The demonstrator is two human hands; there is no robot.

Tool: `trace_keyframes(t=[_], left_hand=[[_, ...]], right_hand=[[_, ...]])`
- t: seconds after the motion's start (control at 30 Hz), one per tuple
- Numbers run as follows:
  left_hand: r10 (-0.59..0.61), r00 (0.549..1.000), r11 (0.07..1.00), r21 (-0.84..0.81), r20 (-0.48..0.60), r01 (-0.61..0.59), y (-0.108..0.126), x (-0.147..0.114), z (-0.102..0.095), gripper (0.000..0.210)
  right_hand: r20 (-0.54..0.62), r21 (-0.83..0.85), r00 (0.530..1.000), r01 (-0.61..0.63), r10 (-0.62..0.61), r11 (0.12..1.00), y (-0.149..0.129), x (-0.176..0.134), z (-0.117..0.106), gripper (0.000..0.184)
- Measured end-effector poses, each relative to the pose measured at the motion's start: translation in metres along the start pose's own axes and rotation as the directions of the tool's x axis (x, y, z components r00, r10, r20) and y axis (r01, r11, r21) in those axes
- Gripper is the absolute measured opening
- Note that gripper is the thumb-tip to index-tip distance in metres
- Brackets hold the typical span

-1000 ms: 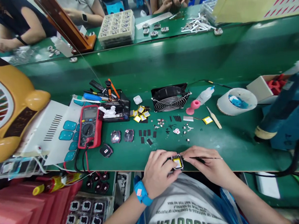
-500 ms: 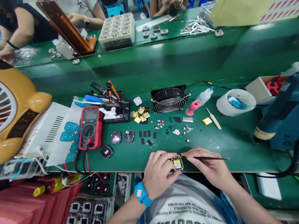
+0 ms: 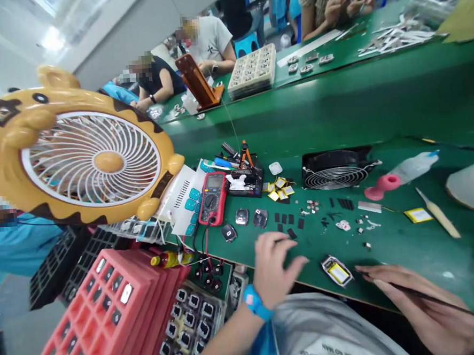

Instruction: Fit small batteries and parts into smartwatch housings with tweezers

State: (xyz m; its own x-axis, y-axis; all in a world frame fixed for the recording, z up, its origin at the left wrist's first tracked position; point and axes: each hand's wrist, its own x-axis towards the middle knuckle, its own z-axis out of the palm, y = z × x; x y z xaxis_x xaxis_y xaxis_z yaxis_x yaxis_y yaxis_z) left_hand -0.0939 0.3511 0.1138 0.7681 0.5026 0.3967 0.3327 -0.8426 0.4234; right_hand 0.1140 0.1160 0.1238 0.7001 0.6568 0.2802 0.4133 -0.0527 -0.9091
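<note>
A small watch-like case (image 3: 332,262) with a yellow-edged battery (image 3: 340,273) inside lies on the green bench (image 3: 241,252) near its front edge. My left hand (image 3: 272,266) hovers left of the case, fingers spread, with nothing in it. To the right of the case, my right hand (image 3: 416,295) is closed around slim dark tweezers (image 3: 423,293), their tips pointing toward the case without touching it. Behind the hands lie several black pads (image 3: 291,218), small loose parts (image 3: 343,225) and a flat battery (image 3: 418,215) with a lead.
A red multimeter (image 3: 212,199), a tool box (image 3: 255,184), spare batteries (image 3: 280,188) and a black fan (image 3: 336,168) line the back. A large yellow fan (image 3: 109,161) stands left above stacked red foam trays (image 3: 104,309). Across the divider, people sit at another bench.
My left hand has let go of the watch-like case and moved left, opening. The case now lies on the bench. The head view has turned left; the tweezers are still in my right hand.
</note>
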Motion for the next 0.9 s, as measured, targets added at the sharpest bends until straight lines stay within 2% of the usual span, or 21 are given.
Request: trace_keyframes(t=[0.03, 0.13, 0.2, 0.27, 0.37, 0.5, 0.63, 0.77, 0.83, 0.9], left_hand=[[-0.053, 0.998, 0.998, 0.039, -0.033, 0.054, -0.020, 0.000, -0.012, 0.018], [-0.169, 0.980, 0.975, 0.125, -0.103, 0.181, -0.078, -0.001, -0.044, 0.043], [-0.213, 0.972, 0.965, 0.137, -0.102, 0.226, -0.102, -0.005, -0.057, 0.051], [-0.287, 0.953, 0.951, 0.089, -0.097, 0.295, -0.114, -0.008, -0.064, 0.047], [-0.415, 0.905, 0.909, -0.021, -0.095, 0.415, -0.114, -0.010, -0.071, 0.039], [-0.536, 0.841, 0.839, -0.156, -0.074, 0.521, -0.101, -0.004, -0.077, 0.030], [-0.612, 0.787, 0.724, -0.346, 0.078, 0.597, -0.081, 0.004, -0.063, 0.044], [-0.609, 0.759, 0.623, -0.453, 0.231, 0.638, -0.060, 0.009, -0.042, 0.056], [-0.592, 0.762, 0.625, -0.447, 0.262, 0.640, -0.054, 0.011, -0.038, 0.055], [-0.573, 0.781, 0.671, -0.406, 0.248, 0.621, -0.052, 0.013, -0.039, 0.050]], right_hand=[[0.021, -0.004, 1.000, 0.008, -0.008, 1.000, 0.000, 0.001, 0.000, 0.039], [0.028, -0.004, 0.999, 0.020, -0.020, 1.000, -0.006, 0.005, 0.000, 0.043], [-0.009, 0.016, 1.000, 0.021, -0.021, 1.000, -0.014, 0.009, 0.003, 0.049], [-0.031, 0.044, 0.999, 0.020, -0.019, 0.999, -0.023, 0.014, 0.005, 0.050], [-0.028, 0.070, 1.000, 0.010, -0.008, 0.998, -0.027, 0.016, 0.007, 0.041], [-0.027, 0.076, 1.000, 0.008, -0.006, 0.997, -0.018, 0.007, 0.007, 0.027], [-0.037, 0.093, 0.999, 0.019, -0.016, 0.995, -0.008, -0.002, 0.009, 0.021], [-0.042, 0.104, 0.999, 0.029, -0.024, 0.994, -0.005, -0.004, 0.010, 0.020], [-0.035, 0.107, 0.999, 0.036, -0.032, 0.994, -0.007, -0.002, 0.009, 0.021], [-0.032, 0.110, 0.998, 0.048, -0.044, 0.993, -0.009, -0.001, 0.009, 0.023]])
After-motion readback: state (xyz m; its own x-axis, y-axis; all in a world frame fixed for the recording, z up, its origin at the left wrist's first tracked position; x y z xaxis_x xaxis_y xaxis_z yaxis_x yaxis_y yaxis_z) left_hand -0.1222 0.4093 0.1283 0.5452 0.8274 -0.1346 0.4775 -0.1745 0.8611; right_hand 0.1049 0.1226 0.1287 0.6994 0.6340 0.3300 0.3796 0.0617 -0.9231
